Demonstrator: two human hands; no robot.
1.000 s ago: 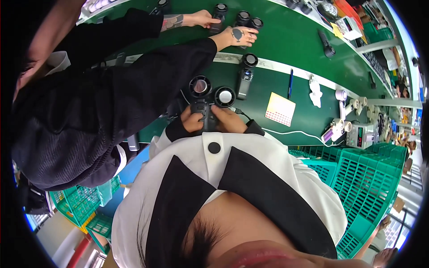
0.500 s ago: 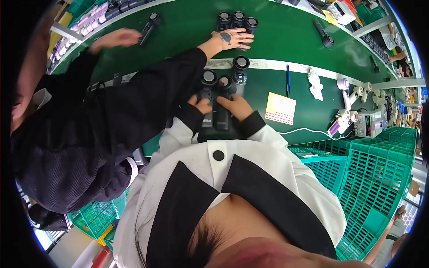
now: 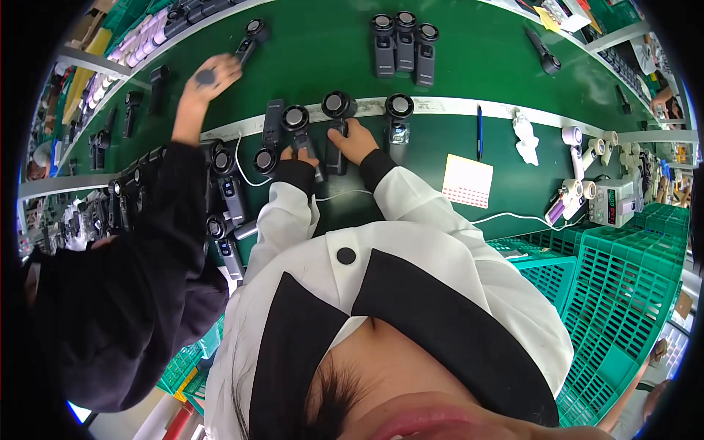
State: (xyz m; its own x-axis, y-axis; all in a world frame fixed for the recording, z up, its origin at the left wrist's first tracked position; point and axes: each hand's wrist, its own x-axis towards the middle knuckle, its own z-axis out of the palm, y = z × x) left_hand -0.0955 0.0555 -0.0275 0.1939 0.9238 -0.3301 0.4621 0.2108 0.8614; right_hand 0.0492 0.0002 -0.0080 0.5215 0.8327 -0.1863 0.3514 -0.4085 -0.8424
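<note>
My left hand (image 3: 302,157) is closed round the grey handle of a dark handheld fan (image 3: 295,117), whose round head points away from me. Just right of it, my right hand (image 3: 357,141) grips a second handheld fan (image 3: 336,155) by its handle, its head resting by the white strip. Beside my right hand stands a third fan (image 3: 398,133) with a small lit display, apart from my fingers. Left of my left hand lies another fan (image 3: 272,121), turned with its head toward me. My left fingers are partly hidden by the cuff.
Three fans (image 3: 405,53) stand grouped on the green belt. A co-worker's hand (image 3: 213,77) is by a fan (image 3: 251,42) at far left. More fans (image 3: 232,192) lie left. Rightward are a blue pen (image 3: 480,132), a yellow-white card (image 3: 467,180), a power supply (image 3: 610,203) and green crates (image 3: 616,293).
Both my hands have shifted left with the two fans, the right-hand one sliding away from me. The co-worker's arm has withdrawn from the three grouped fans, uncovering the left side of the bench.
</note>
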